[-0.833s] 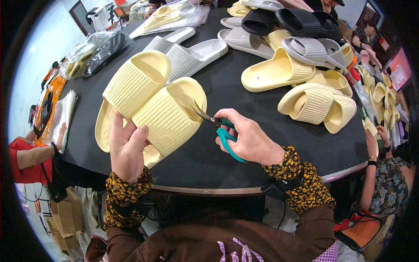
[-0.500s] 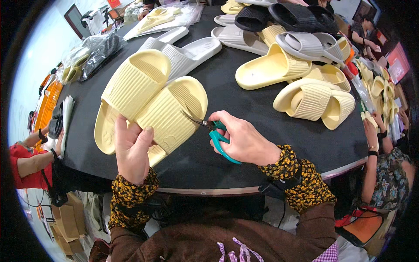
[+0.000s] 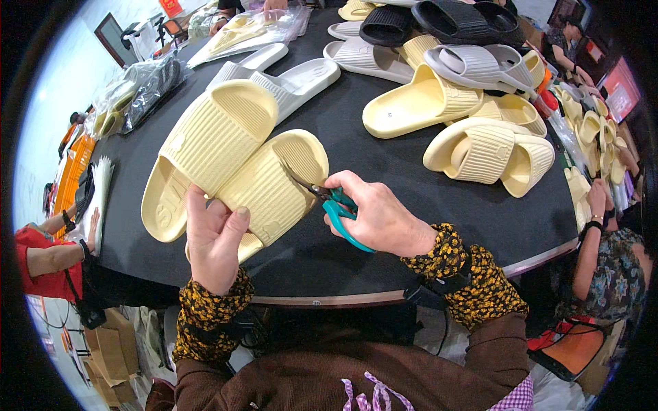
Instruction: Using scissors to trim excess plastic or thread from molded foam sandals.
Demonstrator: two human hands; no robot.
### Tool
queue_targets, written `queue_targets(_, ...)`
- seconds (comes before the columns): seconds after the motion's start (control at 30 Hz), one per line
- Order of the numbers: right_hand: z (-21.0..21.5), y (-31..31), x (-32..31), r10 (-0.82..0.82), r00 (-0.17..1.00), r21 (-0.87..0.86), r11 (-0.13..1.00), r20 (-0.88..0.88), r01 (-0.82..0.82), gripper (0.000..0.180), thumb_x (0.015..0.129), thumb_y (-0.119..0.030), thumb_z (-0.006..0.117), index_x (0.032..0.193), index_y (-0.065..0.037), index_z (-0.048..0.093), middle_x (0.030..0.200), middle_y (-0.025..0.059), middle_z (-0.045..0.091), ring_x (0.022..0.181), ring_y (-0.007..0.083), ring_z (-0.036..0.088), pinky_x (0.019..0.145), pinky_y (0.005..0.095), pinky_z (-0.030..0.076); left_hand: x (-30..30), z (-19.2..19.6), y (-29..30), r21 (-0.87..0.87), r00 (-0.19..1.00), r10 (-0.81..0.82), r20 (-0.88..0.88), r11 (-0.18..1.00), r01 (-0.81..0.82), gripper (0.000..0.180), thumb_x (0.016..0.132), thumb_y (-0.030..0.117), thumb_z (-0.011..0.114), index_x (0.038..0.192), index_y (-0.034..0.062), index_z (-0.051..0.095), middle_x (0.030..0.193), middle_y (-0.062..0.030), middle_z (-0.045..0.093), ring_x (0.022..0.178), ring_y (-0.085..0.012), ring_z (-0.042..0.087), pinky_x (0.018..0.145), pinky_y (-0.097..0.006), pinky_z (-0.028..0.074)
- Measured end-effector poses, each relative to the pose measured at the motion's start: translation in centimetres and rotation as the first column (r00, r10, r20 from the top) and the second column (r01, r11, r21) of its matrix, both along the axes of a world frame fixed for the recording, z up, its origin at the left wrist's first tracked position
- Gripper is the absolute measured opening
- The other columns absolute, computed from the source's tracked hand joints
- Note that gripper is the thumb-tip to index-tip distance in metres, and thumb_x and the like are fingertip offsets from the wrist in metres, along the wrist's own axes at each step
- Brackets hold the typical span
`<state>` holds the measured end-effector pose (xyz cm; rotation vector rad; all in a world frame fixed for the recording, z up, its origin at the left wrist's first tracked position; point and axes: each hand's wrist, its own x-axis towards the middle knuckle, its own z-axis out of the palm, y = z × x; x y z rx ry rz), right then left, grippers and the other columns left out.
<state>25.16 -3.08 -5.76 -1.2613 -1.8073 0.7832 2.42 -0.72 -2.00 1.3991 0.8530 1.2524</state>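
My left hand [image 3: 216, 236] grips a pair of pale yellow slide sandals, thumb on top of the nearer strap. One yellow slide [image 3: 212, 130] lies to the left, with its footbed showing below the ribbed strap. The other yellow slide [image 3: 271, 195] is on the right, its strap edge facing my right hand. In my right hand [image 3: 384, 212] are teal-handled scissors [image 3: 349, 226], fingers closed round the loops. Their dark blades point up and left, lying against the edge of the right slide's strap; whether they touch it, I cannot tell. Just beyond lies a grey pair of slides [image 3: 301, 82].
Yellow, grey and black slides [image 3: 466, 75] are piled on the dark table [image 3: 384, 274] at the far right. Bagged slides [image 3: 130, 96] lie far left. Co-workers' arms [image 3: 62, 257] show at the left, and another person's hand [image 3: 600, 198] at the right edge.
The yellow pair has tilted slightly in my left hand, showing more of the left footbed. The scissors have moved a little with it. The co-worker's hand at the left has shifted on the papers.
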Motion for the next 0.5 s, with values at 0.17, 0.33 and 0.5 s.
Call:
queue_targets(0.17,0.1,-0.1,0.0,-0.008,1.000,0.064,0.998,-0.022,0.009,0.034,0.077,-0.007,0.066,0.105,0.000,0.048,0.072,0.0131,0.062,0.066,0.0202,0.065,0.061,0.0314,0.050,0.0,0.1,-0.4,-0.062,0.994,-0.099,-0.042,0.993,0.096,0.061,0.087,-0.006,0.044,0.138,-0.0021,0.011,0.119,-0.0260,0.051,0.110,-0.0256,0.054,0.090,-0.033,0.045)
queue_targets(0.33,0.9,-0.3,0.0,-0.097,0.992,0.154,0.982,-0.087,0.109,0.039,0.076,-0.010,0.068,0.108,-0.002,0.048,0.073,0.0119,0.059,0.062,0.0166,0.060,0.059,0.0298,0.049,0.5,0.3,-1.0,-0.035,0.992,-0.122,-0.043,0.992,0.120,0.062,0.086,-0.008,0.043,0.138,-0.0022,0.009,0.121,-0.0269,0.050,0.114,-0.0283,0.052,0.093,-0.034,0.043)
queue_targets(0.5,1.3,-0.2,0.5,-0.165,0.986,0.220,0.962,0.002,0.160,0.040,0.076,-0.010,0.069,0.110,-0.003,0.049,0.083,0.0128,0.061,0.067,0.0166,0.061,0.059,0.0286,0.049,0.5,0.7,-1.5,-0.085,0.975,-0.162,-0.154,0.985,0.150,0.058,0.085,-0.011,0.043,0.135,-0.0018,0.014,0.120,-0.0244,0.051,0.111,-0.0254,0.053,0.091,-0.032,0.043)
